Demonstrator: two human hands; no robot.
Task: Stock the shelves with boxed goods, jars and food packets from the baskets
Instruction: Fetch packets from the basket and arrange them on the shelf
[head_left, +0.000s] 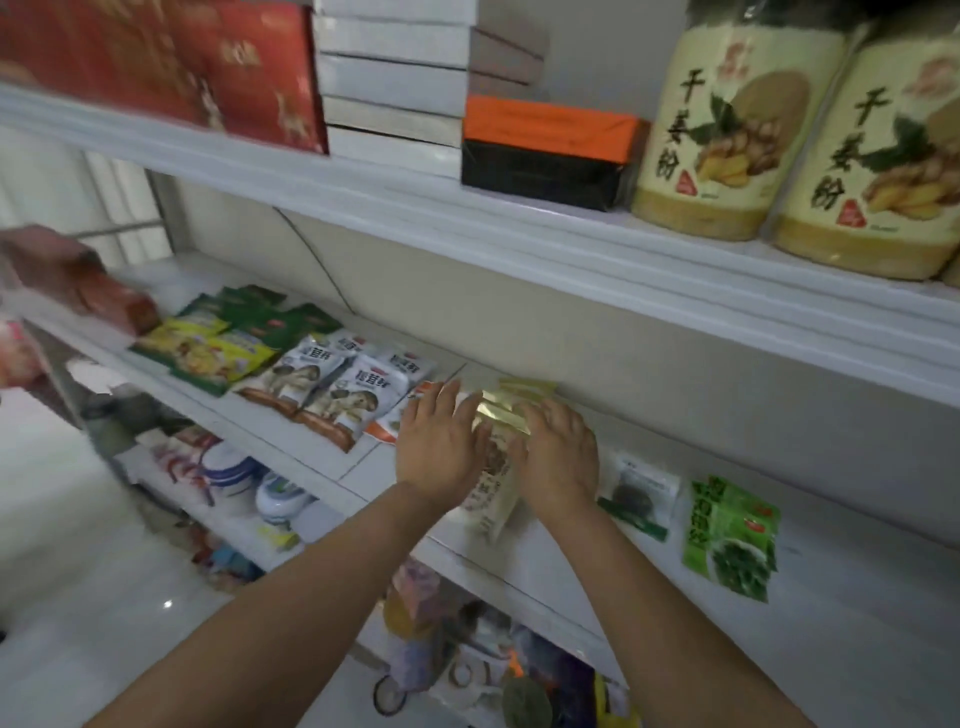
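A stack of cream food packets with gold tops (500, 415) lies on the middle white shelf (597, 566). My left hand (439, 444) presses flat against the stack's left side, fingers spread. My right hand (558, 457) rests on its right side, palm down. Both hands cover most of the packets; only the gold tops and a cream lower corner (491, 512) show. Neither hand is wrapped around a packet.
Mushroom packets (332, 387), yellow packets (208, 353) and green packets (270, 317) lie to the left on the same shelf. A dark packet (641, 493) and a green vegetable packet (732, 535) lie to the right. Above stand ginger powder jars (727, 124), an orange-black box (550, 150), white boxes (395, 83).
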